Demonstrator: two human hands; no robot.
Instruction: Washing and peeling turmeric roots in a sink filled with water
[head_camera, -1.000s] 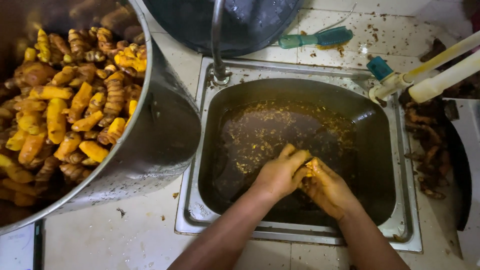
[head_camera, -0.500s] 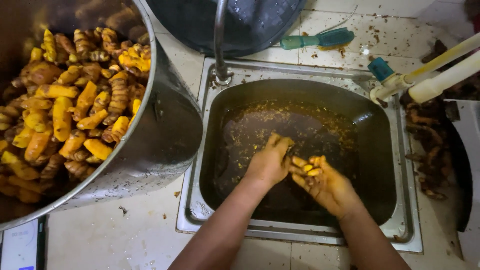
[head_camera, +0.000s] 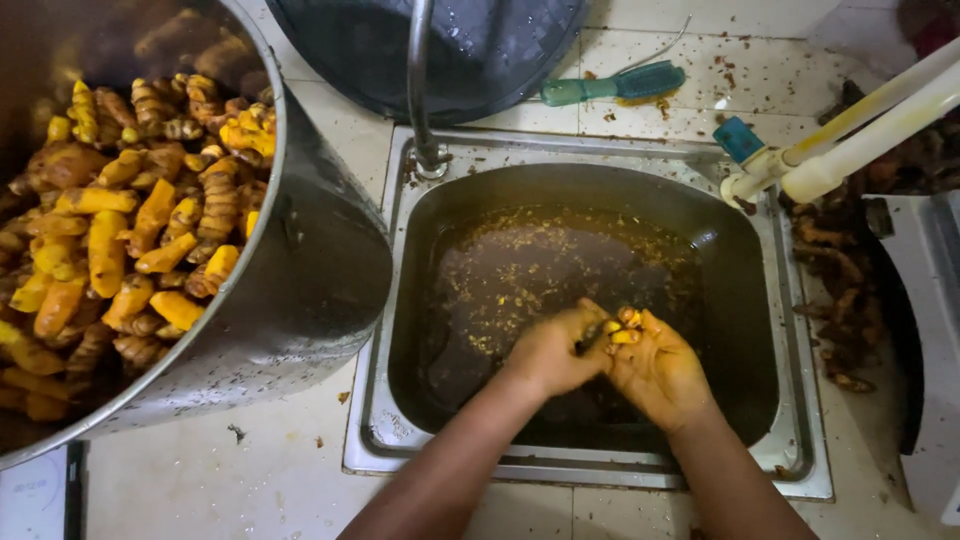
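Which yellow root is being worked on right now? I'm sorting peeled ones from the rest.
The small yellow root pinched between the left hand and right hand over the sink; the others lie in the big metal pot.

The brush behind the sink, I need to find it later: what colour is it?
The brush is green, darker teal at the bristle end; the head view shows it.

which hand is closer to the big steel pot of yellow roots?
Left. The left hand is over the sink's murky water, on the side toward the pot. The right hand is pressed against it, one hand farther from the pot.
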